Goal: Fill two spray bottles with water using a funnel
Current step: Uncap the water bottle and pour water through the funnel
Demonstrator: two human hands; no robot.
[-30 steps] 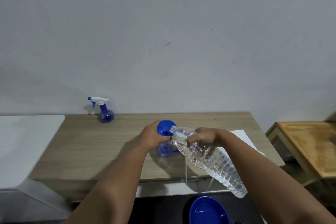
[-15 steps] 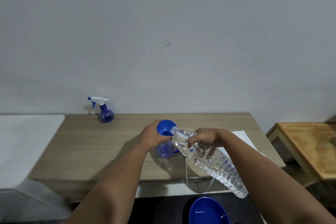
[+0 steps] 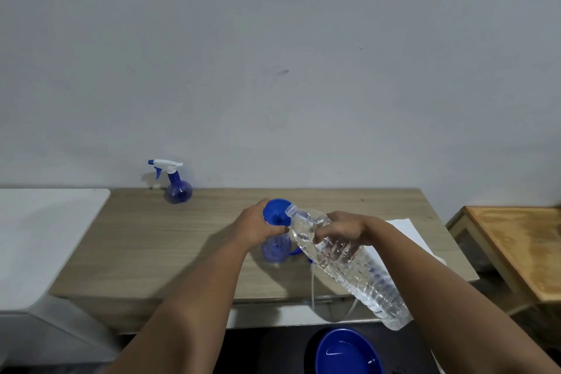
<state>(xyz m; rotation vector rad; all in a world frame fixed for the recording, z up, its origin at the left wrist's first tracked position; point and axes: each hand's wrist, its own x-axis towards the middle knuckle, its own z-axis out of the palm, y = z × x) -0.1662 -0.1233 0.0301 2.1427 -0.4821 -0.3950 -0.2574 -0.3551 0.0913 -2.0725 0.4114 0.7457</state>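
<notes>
While your left hand point(image 3: 258, 226) is gripping the funnel point(image 3: 275, 212) to steady it in the open spray bottle point(image 3: 276, 247) mid-table, your right hand point(image 3: 343, 229) is clasping the tilted water bottle point(image 3: 349, 264), mouth over the funnel's rim so nothing spills.

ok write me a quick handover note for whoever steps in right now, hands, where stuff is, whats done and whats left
Left hand: grips the blue plastic funnel, which sits in the open round blue spray bottle at the middle of the wooden table.
Right hand: grips the clear ribbed plastic water bottle, uncapped and tilted, mouth at the funnel rim.
Second blue spray bottle with the white trigger head: upright at the back left, head on; its fill level cannot be told.
Blue basin: below the table's front edge.
Done: funnel seated, bottle tipped to pour.
Left: finish this fill, refit its spray head, check the other bottle.
</notes>
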